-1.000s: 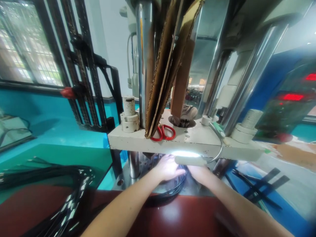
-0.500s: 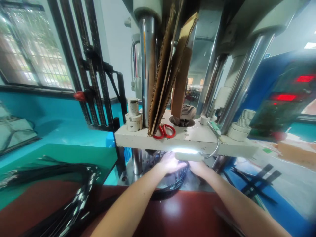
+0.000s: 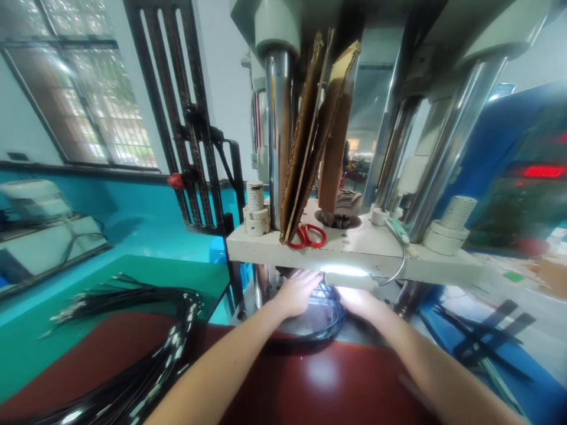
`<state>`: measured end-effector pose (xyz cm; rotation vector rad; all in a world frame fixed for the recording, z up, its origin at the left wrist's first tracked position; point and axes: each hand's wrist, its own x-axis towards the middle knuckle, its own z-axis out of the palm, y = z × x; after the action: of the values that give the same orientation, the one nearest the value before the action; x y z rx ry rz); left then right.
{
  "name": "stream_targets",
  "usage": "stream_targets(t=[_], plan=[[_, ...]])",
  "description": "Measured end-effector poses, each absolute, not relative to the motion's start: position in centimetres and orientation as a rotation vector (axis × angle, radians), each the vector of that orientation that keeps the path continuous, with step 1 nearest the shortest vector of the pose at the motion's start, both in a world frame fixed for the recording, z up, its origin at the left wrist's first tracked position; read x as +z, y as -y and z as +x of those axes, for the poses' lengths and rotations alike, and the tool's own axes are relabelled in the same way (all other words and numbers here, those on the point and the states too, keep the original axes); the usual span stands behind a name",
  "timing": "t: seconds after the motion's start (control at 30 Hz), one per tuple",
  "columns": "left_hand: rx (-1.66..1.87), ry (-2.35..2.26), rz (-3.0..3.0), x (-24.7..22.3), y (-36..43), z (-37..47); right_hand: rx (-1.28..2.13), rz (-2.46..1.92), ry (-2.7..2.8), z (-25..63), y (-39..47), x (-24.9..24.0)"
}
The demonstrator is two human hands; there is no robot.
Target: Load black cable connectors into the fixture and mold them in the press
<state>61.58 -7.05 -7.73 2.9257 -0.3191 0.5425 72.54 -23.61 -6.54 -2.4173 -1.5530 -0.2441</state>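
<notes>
Under the thick upper plate of a press, my left hand reaches in with its fingers stretched forward, next to a loop of thin black cables. Nothing shows gripped in it. To the right of the loop, my right hand also reaches beneath the plate. Its fingers are hidden behind the small lit work lamp and washed out by glare. The loop hangs between my wrists and bends over the front edge of the red-brown table.
A thick bundle of black cables lies at left across the red-brown table and a green surface. Red-handled scissors and cardboard sheets rest on the plate. Dark strips lie at right on a blue surface.
The view has turned slightly left, so the press sits further right. My left hand has moved left, apart from the right hand, and more of the cable loop shows between them.
</notes>
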Motion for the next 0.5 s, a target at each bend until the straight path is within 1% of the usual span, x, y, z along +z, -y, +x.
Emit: stream_targets(t=[0.13,0.27,0.4,0.5], plan=[[0.451,0.322,2.956,-7.6,6.9,61.9,-0.225,-2.347,1.648,71.7,23.3,-5.8],[0.372,0.293,2.939,-8.2,6.2,61.8,-0.251,-2.355,1.572,71.2,22.8,-5.3],[0.454,0.213,2.853,-9.5,6.2,61.7,-0.311,-2.397,1.435,70.9,22.4,-5.6],[0.514,0.082,2.777,-10.3,6.6,61.9,-0.31,-2.401,1.449,71.2,22.4,-6.2]])
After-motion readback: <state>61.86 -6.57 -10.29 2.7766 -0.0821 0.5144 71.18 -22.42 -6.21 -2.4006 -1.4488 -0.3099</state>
